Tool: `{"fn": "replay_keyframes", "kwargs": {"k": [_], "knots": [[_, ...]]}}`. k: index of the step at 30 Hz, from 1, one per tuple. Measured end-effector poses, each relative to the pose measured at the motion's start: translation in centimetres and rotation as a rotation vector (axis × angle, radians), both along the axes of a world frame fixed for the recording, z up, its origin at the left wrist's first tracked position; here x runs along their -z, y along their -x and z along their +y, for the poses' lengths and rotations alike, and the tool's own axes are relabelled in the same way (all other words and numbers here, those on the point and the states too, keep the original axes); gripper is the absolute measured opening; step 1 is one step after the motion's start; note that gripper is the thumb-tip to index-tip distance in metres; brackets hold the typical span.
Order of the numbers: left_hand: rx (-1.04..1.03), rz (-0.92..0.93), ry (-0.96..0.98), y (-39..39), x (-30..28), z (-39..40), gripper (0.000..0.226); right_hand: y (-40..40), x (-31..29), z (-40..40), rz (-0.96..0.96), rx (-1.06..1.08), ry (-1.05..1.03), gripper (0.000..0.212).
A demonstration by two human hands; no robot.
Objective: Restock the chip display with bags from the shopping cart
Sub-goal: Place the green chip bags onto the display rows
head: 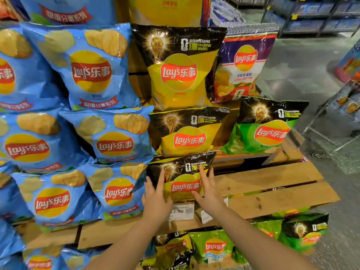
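1. We see the left hand (155,199) laid flat on the lower left of a glossy yellow-and-black chip bag (183,178), its fingers (161,178) straight and spread, pressing rather than curling round it.
2. The right hand (209,193) presses the same bag's right side, fingers straight and fanned upward, thumb reaching toward the red logo.
3. This bag stands tilted back on the bare wooden pallet shelf (272,191), at the front of the display, just above a clear plastic price tag (182,211).
4. Directly behind and above it sit two more yellow-and-black bags (187,133), stacked stepwise.
5. To the left, large blue chip bags (93,71) fill the shelves; a green bag (266,127) leans on the right.
6. At the lower edge, green and yellow bags (214,248) lie jumbled beneath the shelf.
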State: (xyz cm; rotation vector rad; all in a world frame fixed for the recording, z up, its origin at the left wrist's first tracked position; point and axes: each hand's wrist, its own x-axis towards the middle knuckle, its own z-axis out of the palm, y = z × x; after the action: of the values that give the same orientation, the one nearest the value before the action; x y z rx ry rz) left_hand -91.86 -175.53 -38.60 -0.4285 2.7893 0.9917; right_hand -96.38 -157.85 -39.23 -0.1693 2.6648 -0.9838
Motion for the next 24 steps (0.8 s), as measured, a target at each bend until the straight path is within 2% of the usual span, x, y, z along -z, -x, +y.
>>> {"fn": "replay_keyframes", "kwargs": {"k": [2,3,5,6,9,11,14,17,19,24], "knots": [[-0.068,0.034,0.099,-0.8,-0.3,1.2,0.091,-0.9,0.3,-0.2,0.179,0.039,-0.124,0.099],[-0.035,0.096,0.185,-1.1,-0.3,1.8,0.091,-1.2,0.9,-0.2,0.285,0.036,-0.177,0.102],[0.133,0.253,0.354,-1.0,0.5,2.1,0.098,-1.4,1.5,-0.6,0.397,-0.022,-0.268,0.102],[0.217,0.27,0.409,-0.6,0.8,2.0,0.1,-1.3,1.8,-0.8,0.413,-0.053,-0.331,0.101],[0.34,0.233,0.522,1.2,1.6,0.7,0.107,-0.4,1.4,-1.5,0.336,-0.173,-0.444,0.093],[0.363,0.21,0.56,2.6,1.8,-0.5,0.113,0.8,0.9,-1.7,0.238,-0.265,-0.433,0.082],[0.379,0.134,0.553,4.2,1.7,-1.9,0.099,2.3,-0.4,-2.0,0.176,-0.323,-0.463,0.072],[0.408,0.079,0.507,4.8,1.9,-2.1,0.092,2.2,-0.2,-2.1,0.282,-0.258,-0.5,0.07],[0.416,0.098,0.513,4.8,2.1,-2.1,0.092,1.1,0.7,-2.1,0.289,-0.198,-0.466,0.075],[0.368,0.088,0.573,4.7,2.3,-1.9,0.091,-0.2,1.9,-1.6,0.204,-0.199,-0.461,0.085]]}}
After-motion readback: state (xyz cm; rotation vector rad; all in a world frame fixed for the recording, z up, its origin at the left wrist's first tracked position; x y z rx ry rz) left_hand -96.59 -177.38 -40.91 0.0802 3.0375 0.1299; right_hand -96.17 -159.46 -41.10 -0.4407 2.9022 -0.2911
